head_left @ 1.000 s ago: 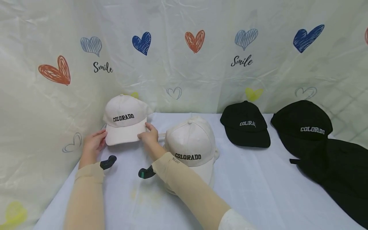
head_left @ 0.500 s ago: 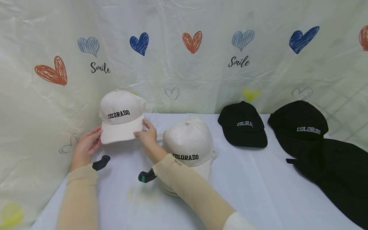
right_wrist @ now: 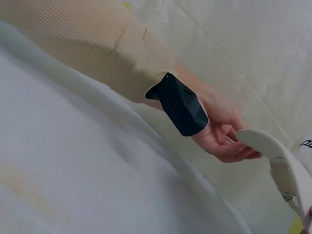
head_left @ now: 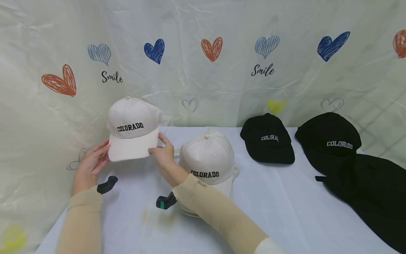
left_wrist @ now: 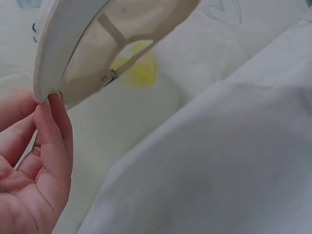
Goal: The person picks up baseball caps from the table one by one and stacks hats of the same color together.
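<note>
In the head view a cream baseball cap (head_left: 130, 121) lettered COLORADO is held up at the left, its brim facing me. The left hand (head_left: 90, 164) pinches one side of the brim. On the brim's other side the right hand (head_left: 163, 155) grips between thumb and fingers. From the left wrist, the left hand (left_wrist: 36, 161) shows at the brim edge, and the cap's inside (left_wrist: 92, 61) with its back strap is visible. In the right wrist view the left hand (right_wrist: 226, 131) holds the brim (right_wrist: 273, 151); only a bit of the right hand appears at the lower right edge.
A stack of cream caps (head_left: 207, 155) stands in the middle, partly hidden by the right sleeve (head_left: 219, 211). Further right sit a black cap (head_left: 268, 137) and another black cap (head_left: 330, 134), with more black fabric in front. A heart-printed curtain (head_left: 190, 81) backs the white-covered table (head_left: 269, 204).
Both hands have moved the cream cap a little to the left, and it looks slightly larger in the head view. The view has shifted slightly. The other caps stay in place.
</note>
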`<state>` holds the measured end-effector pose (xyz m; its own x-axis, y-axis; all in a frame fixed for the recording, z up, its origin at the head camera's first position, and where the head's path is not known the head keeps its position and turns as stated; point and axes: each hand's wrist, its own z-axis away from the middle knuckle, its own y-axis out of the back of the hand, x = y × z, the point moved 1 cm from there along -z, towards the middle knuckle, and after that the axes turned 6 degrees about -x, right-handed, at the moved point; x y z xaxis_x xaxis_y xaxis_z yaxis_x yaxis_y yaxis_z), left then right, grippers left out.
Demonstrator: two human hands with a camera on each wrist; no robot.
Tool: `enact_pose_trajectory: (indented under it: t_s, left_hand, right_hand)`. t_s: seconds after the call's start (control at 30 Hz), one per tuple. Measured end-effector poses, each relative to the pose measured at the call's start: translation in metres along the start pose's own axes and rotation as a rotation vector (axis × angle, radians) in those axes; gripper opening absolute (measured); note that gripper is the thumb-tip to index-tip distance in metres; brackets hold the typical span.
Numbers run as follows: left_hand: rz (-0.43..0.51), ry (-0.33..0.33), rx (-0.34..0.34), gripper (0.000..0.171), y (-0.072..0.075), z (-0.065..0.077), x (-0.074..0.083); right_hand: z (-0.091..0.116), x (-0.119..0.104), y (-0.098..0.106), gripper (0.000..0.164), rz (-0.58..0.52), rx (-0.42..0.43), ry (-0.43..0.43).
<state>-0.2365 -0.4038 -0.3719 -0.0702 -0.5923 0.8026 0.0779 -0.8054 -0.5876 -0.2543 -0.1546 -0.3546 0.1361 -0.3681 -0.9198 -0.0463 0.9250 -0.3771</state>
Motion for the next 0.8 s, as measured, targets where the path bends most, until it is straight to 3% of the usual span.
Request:
enact_pose_trajectory:
  t_s: [0.37, 0.57, 0.8]
  left_hand:
    - [0.057, -0.037, -0.024, 0.023, -0.018, 0.007, 0.001]
    - [0.061, -0.087, -0.071, 0.023, -0.028, 0.013, 0.005]
    - [0.099, -0.087, -0.103, 0.022, -0.037, 0.013, 0.005]
  right_hand:
    - [0.016, -0.014, 0.01, 0.068, 0.057, -0.013, -0.024]
    - [0.025, -0.02, 0.014, 0.067, 0.003, -0.051, -0.006]
    - [0.033, -0.032, 0.025, 0.067, -0.025, -0.098, 0.028]
